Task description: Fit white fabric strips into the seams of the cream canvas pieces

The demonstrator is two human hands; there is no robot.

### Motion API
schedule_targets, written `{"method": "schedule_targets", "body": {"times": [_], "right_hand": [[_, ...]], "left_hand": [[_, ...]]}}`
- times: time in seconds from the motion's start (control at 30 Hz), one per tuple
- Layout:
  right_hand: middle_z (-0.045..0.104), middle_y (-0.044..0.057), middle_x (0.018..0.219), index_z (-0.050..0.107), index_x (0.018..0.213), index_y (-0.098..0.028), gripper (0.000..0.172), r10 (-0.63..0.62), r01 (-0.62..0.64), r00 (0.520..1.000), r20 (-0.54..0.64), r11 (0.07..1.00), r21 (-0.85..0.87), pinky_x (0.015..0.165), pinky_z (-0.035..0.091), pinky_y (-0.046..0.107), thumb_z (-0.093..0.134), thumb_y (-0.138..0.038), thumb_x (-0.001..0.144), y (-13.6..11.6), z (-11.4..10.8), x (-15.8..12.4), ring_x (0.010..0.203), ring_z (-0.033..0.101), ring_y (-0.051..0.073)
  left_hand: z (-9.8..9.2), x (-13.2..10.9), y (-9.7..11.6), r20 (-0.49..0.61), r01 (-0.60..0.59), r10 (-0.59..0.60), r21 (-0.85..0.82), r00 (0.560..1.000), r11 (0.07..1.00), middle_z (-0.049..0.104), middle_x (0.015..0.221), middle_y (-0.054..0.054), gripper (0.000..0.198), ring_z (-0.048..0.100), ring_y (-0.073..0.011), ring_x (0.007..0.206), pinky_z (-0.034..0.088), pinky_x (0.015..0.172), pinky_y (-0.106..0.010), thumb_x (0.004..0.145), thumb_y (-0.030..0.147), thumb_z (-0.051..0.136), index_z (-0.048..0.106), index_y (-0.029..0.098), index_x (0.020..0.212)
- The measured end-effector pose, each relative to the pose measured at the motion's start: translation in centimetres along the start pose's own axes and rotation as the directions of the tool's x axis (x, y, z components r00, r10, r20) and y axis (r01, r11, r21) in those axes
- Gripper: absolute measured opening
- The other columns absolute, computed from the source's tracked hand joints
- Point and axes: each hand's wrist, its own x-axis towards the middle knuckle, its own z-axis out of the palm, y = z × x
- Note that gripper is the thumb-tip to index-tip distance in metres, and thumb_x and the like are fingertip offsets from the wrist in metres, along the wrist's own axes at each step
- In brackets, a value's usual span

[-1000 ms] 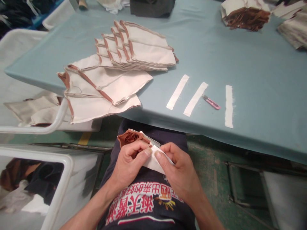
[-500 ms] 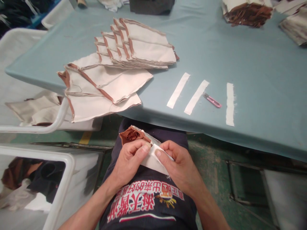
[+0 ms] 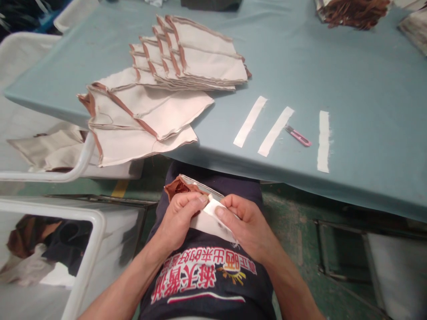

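Observation:
Over my lap, a cream fabric piece with brown lining (image 3: 213, 227) is held between both hands. My left hand (image 3: 182, 215) pinches its upper edge, thumb against the fingers. A white strip (image 3: 212, 206) lies over that edge, and my right hand (image 3: 245, 224) presses it with the thumb on top. On the table (image 3: 213, 153) are several similar cream pieces with brown edges: a fanned stack (image 3: 210, 53) and looser ones (image 3: 160, 109) in front of it. Three white strips lie to the right, among them one (image 3: 323, 142) standing apart. Pink thread snips (image 3: 299, 135) touch the middle strip.
A white bin (image 3: 98, 231) with dark, brown and white cloth stands at the lower left. Another white bin (image 3: 85, 162) holds cream pieces. A brown and cream bundle (image 3: 356, 13) sits at the table's far right. A metal frame (image 3: 318, 246) is at the lower right.
The view has shifted slightly, so the table items appear higher. My left fingertips have shifted slightly at the white strip, whose end now shows above them. Both hands keep their hold.

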Motion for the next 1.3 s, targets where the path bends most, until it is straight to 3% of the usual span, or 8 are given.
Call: {"method": "schedule_targets", "body": {"times": [0.23,0.47,0.57,0.67,0.9,1.3], "right_hand": [[0.049,-0.007,0.055,0.055,0.076,-0.02,0.027,0.014,-0.014,1.0,0.0,1.0,0.002,0.045,0.026,0.021,0.068,-0.044,0.082,-0.1,-0.1,0.1,0.049,0.037,0.008],[0.053,-0.006,0.058,0.057,0.079,-0.019,0.028,0.006,-0.006,1.0,-0.029,1.0,0.002,0.046,0.028,0.02,0.066,-0.045,0.085,0.3,0.0,0.1,0.05,0.041,0.008],[0.055,-0.006,0.059,0.058,0.081,-0.019,0.027,-0.02,0.019,0.997,-0.069,1.0,-0.022,0.046,0.03,0.021,0.065,-0.045,0.086,0.3,0.2,0.1,0.05,0.043,0.009],[0.058,-0.005,0.057,0.059,0.081,-0.02,0.026,-0.06,0.048,0.991,-0.116,0.993,-0.105,0.046,0.031,0.021,0.064,-0.044,0.088,0.3,0.2,0.0,0.048,0.047,0.01],[0.062,-0.004,0.059,0.06,0.083,-0.021,0.023,-0.102,0.083,0.989,-0.105,0.982,-0.172,0.047,0.035,0.022,0.062,-0.043,0.091,1.0,0.0,0.2,0.049,0.052,0.012],[0.059,-0.006,0.058,0.059,0.083,-0.021,0.023,-0.118,0.105,0.989,-0.089,0.985,-0.137,0.046,0.032,0.022,0.064,-0.042,0.091,1.6,-0.2,0.6,0.047,0.047,0.01]], "left_hand": [[0.3,0.0,0.3,0.007,0.017,-0.016,-0.038,1.0,0.999,0.047,0.053,0.002,0.046,0.034,-0.009,0.05,0.026,0.049,-0.024,0.081,0.052,0.075,0.059,0.015,0.06],[-0.4,-0.1,-0.5,0.01,-0.101,0.101,-0.003,0.995,0.995,0.051,0.062,0.001,0.062,0.041,-0.0106,0.057,0.032,0.054,-0.024,0.091,0.07,0.064,0.064,0.013,0.068],[-0.5,-0.2,-0.2,0.075,-0.17,0.166,0.048,0.983,0.984,0.052,0.065,0.002,0.056,0.041,-0.0097,0.058,0.032,0.055,-0.022,0.09,0.066,0.068,0.067,0.013,0.074],[-0.3,-0.2,0.5,0.14,-0.135,0.128,0.042,0.982,0.99,0.058,0.069,0.002,0.048,0.045,-0.009,0.059,0.037,0.057,-0.021,0.081,0.058,0.083,0.069,0.013,0.081],[-0.1,-0.3,1.3,0.112,-0.055,0.048,0.062,0.993,0.997,0.063,0.068,0.001,0.045,0.051,-0.0097,0.059,0.042,0.057,-0.021,0.072,0.052,0.09,0.071,0.012,0.082],[-0.5,-0.3,1.1,0.091,-0.125,0.108,0.203,0.99,0.971,0.061,0.068,0.0,0.024,0.048,-0.0106,0.059,0.037,0.055,-0.021,0.081,0.035,0.076,0.071,0.012,0.083]]}}
